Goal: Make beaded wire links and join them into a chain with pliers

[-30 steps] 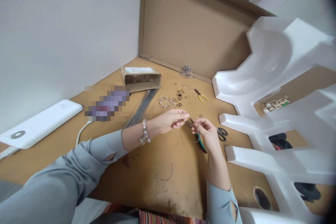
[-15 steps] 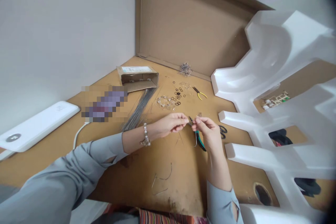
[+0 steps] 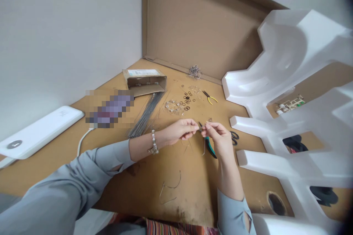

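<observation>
My left hand [image 3: 184, 131], with a beaded bracelet [image 3: 153, 142] at the wrist, is closed in a pinch over the middle of the table. Close to its fingertips, my right hand [image 3: 216, 136] is pinched too. Both hold a thin wire [image 3: 204, 147], whose bent end hangs below the right fingers; the part between the fingertips is too small to make out. Teal-handled pliers [image 3: 211, 148] lie under the right hand, partly hidden by it. Several small dark rings [image 3: 186, 101] and a loose clear-beaded wire loop [image 3: 173, 107] lie beyond the hands.
A bundle of straight wires [image 3: 146, 117] lies by an open cardboard box [image 3: 146, 87]. Yellow-handled pliers [image 3: 211, 98], black scissors [image 3: 234, 137] and a bent wire piece [image 3: 171, 187] rest on the table [image 3: 118, 194]. White foam [image 3: 248, 125] borders the right; a power bank [image 3: 41, 132] sits left.
The wire's hanging end has swung slightly to the left under my right hand. Both hands stay in almost the same place, still pinched together.
</observation>
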The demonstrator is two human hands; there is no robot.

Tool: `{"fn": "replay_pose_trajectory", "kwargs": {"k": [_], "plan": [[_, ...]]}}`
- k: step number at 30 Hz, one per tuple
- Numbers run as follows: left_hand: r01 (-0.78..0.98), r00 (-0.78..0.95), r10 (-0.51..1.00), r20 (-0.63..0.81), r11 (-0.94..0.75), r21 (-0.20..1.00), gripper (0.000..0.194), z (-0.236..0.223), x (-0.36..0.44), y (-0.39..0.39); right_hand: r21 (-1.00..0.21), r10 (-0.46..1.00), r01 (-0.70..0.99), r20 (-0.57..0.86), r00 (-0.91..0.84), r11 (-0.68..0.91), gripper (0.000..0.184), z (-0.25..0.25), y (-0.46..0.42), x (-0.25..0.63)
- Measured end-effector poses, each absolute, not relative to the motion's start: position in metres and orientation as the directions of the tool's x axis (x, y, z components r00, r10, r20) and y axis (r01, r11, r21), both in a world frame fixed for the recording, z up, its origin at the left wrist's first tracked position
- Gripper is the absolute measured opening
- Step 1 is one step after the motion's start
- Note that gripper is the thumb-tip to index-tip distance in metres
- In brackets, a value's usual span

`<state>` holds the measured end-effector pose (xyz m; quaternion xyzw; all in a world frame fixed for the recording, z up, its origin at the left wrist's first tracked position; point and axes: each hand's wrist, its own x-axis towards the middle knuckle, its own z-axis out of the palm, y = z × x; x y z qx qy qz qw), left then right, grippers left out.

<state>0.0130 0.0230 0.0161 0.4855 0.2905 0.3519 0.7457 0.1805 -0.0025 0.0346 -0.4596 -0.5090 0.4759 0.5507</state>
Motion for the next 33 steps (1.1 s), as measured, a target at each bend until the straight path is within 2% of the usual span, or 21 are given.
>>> {"fn": "replay_pose_trajectory", "kwargs": {"k": [8,23,33], "plan": [[-0.245,0.585,0.808,-0.063,0.25,0.937,0.024,0.0214,0.011,0.023,-0.969,0.979,-0.148,0.189,0.077,0.199,0.008,0.0362,-0.002,0.184],[-0.145,0.522,0.853,0.015,0.072,0.987,0.026,0.019,0.0127,0.0228,-0.969,0.973,-0.124,0.202,0.113,0.215,0.01,0.0352,-0.0016,0.1805],[-0.124,0.506,0.862,0.022,0.047,0.991,0.024,0.0195,0.0135,0.0212,-0.976,0.973,-0.083,0.19,0.13,0.201,0.014,0.0376,-0.003,0.1789]]}}
